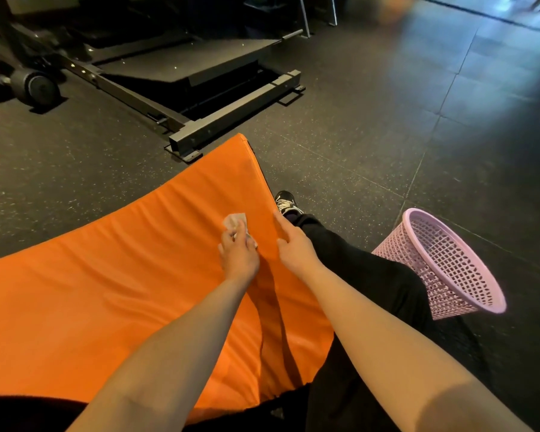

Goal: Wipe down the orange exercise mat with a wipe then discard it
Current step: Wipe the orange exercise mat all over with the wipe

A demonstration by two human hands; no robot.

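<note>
Currently you are wiping the orange mat [106, 291], left hand [239, 254] gripping the wipe [235, 220], right hand [293, 247] open and empty; next probably sweeping leftward before reaching the basket [468, 294].

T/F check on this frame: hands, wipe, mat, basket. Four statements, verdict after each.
1. The left hand holds the wipe against the orange mat. True.
2. The lilac basket sits on the floor to the right of the mat. True.
3. The wipe is already in the basket. False: it is on the mat, under the left hand's fingers.
4. The right hand grips the dumbbell. False: it holds nothing, its fingers straight by the mat's right edge; the dumbbell lies on the floor far left.
</note>
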